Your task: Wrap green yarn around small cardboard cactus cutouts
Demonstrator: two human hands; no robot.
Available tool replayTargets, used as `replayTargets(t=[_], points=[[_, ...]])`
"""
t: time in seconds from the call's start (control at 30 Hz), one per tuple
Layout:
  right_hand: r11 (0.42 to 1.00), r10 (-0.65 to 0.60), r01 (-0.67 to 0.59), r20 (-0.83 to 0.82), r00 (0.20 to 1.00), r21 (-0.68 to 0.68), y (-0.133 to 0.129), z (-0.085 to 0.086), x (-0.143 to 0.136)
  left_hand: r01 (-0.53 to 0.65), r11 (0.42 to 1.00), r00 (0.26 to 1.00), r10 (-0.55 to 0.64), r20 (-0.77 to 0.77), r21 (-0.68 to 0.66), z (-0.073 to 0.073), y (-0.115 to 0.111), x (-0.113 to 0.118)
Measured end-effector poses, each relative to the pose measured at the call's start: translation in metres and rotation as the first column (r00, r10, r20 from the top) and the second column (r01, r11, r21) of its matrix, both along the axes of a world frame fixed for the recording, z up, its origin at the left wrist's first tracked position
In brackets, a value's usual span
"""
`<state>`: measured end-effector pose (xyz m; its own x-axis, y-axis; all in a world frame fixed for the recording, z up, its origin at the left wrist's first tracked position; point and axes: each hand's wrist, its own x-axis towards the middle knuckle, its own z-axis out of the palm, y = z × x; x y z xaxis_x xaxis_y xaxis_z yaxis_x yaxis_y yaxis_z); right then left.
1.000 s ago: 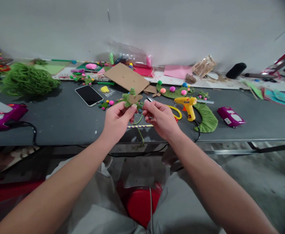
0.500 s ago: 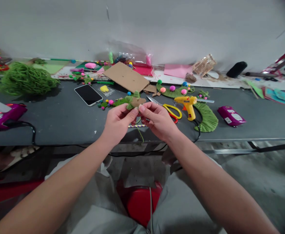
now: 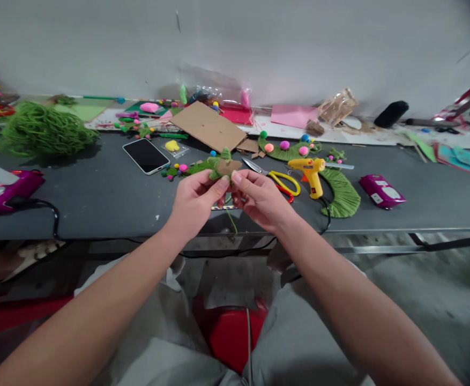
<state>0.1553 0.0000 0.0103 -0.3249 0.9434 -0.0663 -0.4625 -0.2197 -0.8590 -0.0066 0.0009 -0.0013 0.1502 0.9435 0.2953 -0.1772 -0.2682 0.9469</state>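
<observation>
Glue gun [image 3: 311,174] yellow, trigger orange; scissors [image 3: 285,185] yellow-and-red handled (blades silvery); cardboard sheet [image 3: 207,126] plain brown.

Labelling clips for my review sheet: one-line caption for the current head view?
Left hand and right hand pinch a yarn-wrapped cardboard piece near scissors and a glue gun.

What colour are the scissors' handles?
One handle loop of the scissors is yellow, the other red; the head view shows them.

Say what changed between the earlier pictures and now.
The right hand moved left to meet the left hand and now pinches the edge of the green yarn-wrapped star, which shifted slightly right. The scissors, glue gun and phone stayed put.
</observation>
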Motion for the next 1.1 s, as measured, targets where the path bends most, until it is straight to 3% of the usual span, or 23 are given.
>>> replayTargets(t=[0.17, 0.43, 0.57, 0.8, 1.1], points=[[0.990, 0.122, -0.126, -0.067, 0.990, -0.055, 0.004, -0.001, 0.009, 0.023, 0.998, 0.995, -0.018, 0.097, -0.055, 0.006, 0.001, 0.003], [0.990, -0.143, 0.142, -0.063, 0.988, -0.011, 0.014, 0.010, 0.030, -0.024, 0.998, 0.998, 0.028, 0.063, -0.066, 0.001, 0.007, -0.003], [0.984, -0.178, 0.178, -0.032, 0.984, 0.025, 0.017, 0.011, 0.036, -0.038, 0.997, 0.998, 0.042, 0.047, -0.074, 0.001, 0.008, -0.003], [0.997, -0.077, 0.077, -0.042, 0.996, 0.006, 0.013, 0.013, 0.035, -0.037, 0.998, 0.999, 0.038, 0.018, -0.049, 0.000, 0.008, -0.001], [0.997, 0.038, -0.041, 0.051, 0.998, 0.059, 0.007, 0.002, 0.015, -0.011, 1.000, 1.000, 0.012, -0.025, 0.018, 0.000, 0.005, -0.002]])
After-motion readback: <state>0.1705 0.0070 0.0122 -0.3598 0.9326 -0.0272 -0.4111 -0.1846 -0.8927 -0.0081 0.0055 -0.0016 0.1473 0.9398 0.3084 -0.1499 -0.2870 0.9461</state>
